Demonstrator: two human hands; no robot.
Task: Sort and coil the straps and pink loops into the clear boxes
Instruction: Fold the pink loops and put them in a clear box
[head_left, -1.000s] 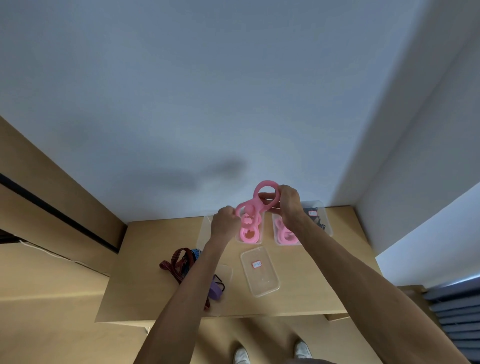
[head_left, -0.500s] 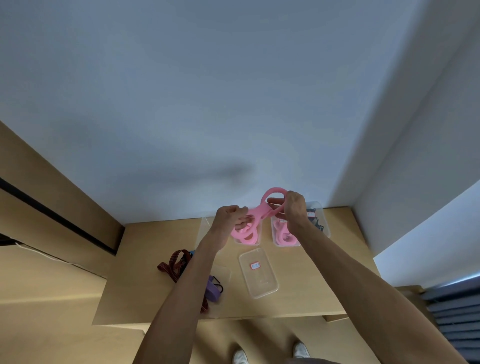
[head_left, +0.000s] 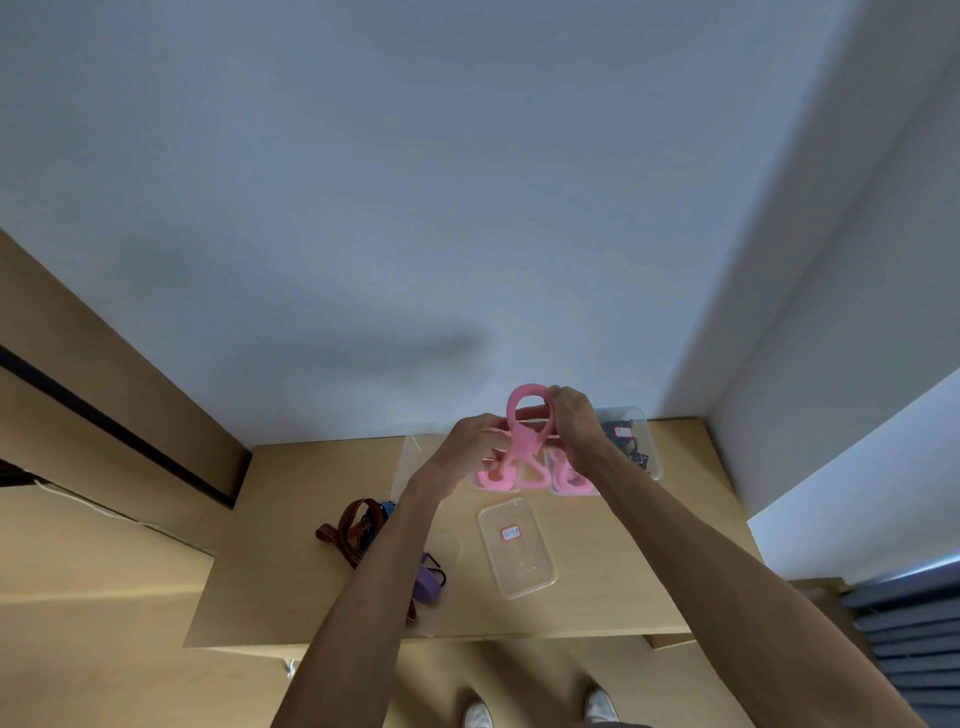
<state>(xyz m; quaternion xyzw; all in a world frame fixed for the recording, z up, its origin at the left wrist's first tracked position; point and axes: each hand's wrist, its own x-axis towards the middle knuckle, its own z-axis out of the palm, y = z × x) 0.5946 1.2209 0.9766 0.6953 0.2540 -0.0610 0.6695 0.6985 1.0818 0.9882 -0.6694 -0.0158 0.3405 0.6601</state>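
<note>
Above the far edge of the desk (head_left: 597, 613), head view: your left hand (head_left: 467, 452) and right hand (head_left: 571, 421) both grasp one pink loop (head_left: 524, 436), fingers curled round it, held in the air over the clear boxes (head_left: 636, 441) at the back, which already hold more pink loops and something dark. To coil it well, keep the turns flat and even, then lower the bundle into the box with pink pieces so it does not spring open. An empty clear box (head_left: 519, 551) sits nearer you; brown straps (head_left: 353, 530) and a purple strap (head_left: 428, 584) lie at the left, uncoiled. The desk is pale wood, set in a corner of plain grey-white walls (head_left: 415, 208).
</note>
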